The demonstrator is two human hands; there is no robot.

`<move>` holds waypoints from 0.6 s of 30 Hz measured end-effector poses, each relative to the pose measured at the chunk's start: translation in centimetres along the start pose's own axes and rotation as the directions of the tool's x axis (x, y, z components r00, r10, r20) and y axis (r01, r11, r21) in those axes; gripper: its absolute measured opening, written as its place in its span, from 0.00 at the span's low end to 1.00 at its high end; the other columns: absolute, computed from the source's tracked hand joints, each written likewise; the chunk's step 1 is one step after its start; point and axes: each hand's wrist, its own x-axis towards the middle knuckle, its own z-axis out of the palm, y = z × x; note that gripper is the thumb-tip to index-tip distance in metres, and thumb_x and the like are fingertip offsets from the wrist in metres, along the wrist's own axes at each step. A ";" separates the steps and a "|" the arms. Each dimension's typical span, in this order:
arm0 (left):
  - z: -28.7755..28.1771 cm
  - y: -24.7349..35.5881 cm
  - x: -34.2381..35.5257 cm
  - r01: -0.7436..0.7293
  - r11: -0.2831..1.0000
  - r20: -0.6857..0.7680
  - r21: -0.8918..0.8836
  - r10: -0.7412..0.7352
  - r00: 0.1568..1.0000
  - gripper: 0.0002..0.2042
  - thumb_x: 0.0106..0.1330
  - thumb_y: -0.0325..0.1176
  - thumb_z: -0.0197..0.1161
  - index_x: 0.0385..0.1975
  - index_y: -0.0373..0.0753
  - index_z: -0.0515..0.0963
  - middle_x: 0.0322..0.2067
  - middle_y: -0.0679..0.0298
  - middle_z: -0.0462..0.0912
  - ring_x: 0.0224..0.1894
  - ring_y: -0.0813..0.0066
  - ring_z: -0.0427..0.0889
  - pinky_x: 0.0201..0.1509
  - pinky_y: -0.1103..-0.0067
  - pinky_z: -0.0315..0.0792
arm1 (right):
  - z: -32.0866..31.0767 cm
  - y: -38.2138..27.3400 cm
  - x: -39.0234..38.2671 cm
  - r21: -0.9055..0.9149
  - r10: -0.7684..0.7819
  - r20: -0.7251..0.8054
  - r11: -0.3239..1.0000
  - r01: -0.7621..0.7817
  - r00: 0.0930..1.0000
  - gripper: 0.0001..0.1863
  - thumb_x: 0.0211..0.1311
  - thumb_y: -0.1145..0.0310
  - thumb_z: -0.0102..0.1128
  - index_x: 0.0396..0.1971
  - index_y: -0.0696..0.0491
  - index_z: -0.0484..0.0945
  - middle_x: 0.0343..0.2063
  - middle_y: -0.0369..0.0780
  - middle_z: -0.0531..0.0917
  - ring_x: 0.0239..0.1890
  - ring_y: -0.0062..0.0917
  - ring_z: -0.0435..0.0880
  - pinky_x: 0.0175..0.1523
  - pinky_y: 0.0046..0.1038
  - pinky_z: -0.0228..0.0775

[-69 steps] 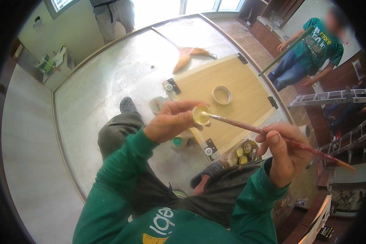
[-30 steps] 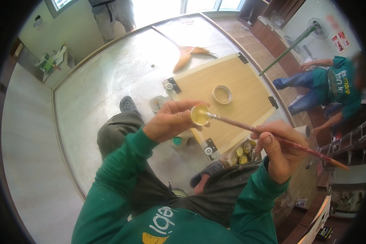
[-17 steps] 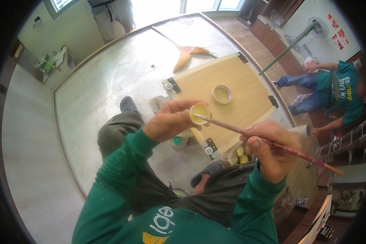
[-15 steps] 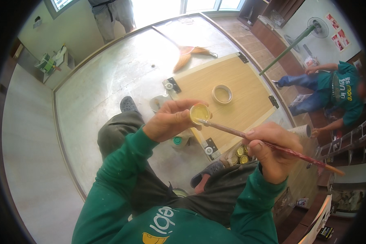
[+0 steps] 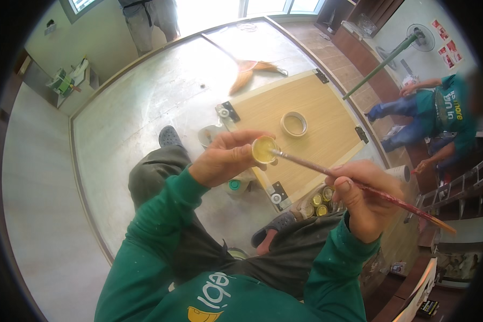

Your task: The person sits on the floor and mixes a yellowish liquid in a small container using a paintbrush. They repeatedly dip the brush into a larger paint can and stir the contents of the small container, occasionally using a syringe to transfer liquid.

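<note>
Between the thumb and fingers of my left hand (image 5: pixel 226 158) is a small round cup (image 5: pixel 264 149), tilted so its pale yellow inside shows. My right hand (image 5: pixel 366 194) grips a long, thin paintbrush (image 5: pixel 316 167) with a reddish, paint-stained handle. The brush tip is at the cup's right rim; whether it touches cannot be made out. Below both hands lies a light wood panel (image 5: pixel 327 121) with dark metal fittings at its corners. A roll of tape (image 5: pixel 294 124) rests flat on the panel.
Several small tins (image 5: pixel 319 204) stand by my right foot. A bottle with a green cap (image 5: pixel 234 185) is near the panel's left edge. Further off lies a broom (image 5: pixel 244 72). At the right a co-worker in a green shirt (image 5: pixel 451 107) bends near a ladder (image 5: pixel 461 185).
The brush has shifted slightly right, its tip moving from inside the cup to its rim. My left hand barely moved. The co-worker's lower hand has shifted.
</note>
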 end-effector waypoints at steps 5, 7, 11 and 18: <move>0.0 0.1 0.0 -0.009 1.000 -0.006 0.002 0.009 1.000 0.24 0.72 0.39 0.64 0.63 0.33 0.74 0.55 0.53 0.80 0.56 0.60 0.80 0.56 0.67 0.75 | -0.3 -0.4 0.0 0.064 0.044 -0.033 0.997 -0.041 0.999 0.07 0.58 0.78 0.72 0.35 0.64 0.86 0.28 0.43 0.87 0.26 0.21 0.82 0.33 0.21 0.70; 0.1 0.4 0.2 -0.007 1.000 -0.021 -0.012 0.007 1.000 0.24 0.72 0.39 0.64 0.63 0.33 0.74 0.55 0.52 0.80 0.56 0.60 0.80 0.56 0.67 0.75 | 0.2 -0.3 0.5 0.025 0.053 0.002 0.998 -0.053 0.999 0.06 0.59 0.78 0.71 0.35 0.63 0.86 0.28 0.43 0.87 0.25 0.20 0.81 0.32 0.20 0.69; 0.2 0.3 0.2 -0.031 0.999 -0.018 -0.012 0.031 0.999 0.24 0.72 0.38 0.64 0.64 0.33 0.74 0.55 0.52 0.80 0.55 0.60 0.81 0.56 0.67 0.75 | -0.4 -0.3 0.8 0.037 0.012 0.083 0.999 -0.015 0.996 0.05 0.61 0.77 0.70 0.35 0.62 0.86 0.27 0.42 0.87 0.25 0.18 0.80 0.31 0.20 0.70; -0.3 -0.9 -0.3 -0.036 0.999 -0.022 0.029 0.037 0.999 0.23 0.73 0.37 0.64 0.64 0.34 0.74 0.56 0.54 0.81 0.55 0.58 0.81 0.56 0.66 0.76 | 0.2 0.4 -0.7 0.009 -0.031 0.028 0.999 0.030 0.999 0.06 0.59 0.78 0.71 0.35 0.63 0.86 0.27 0.43 0.87 0.25 0.20 0.83 0.32 0.19 0.71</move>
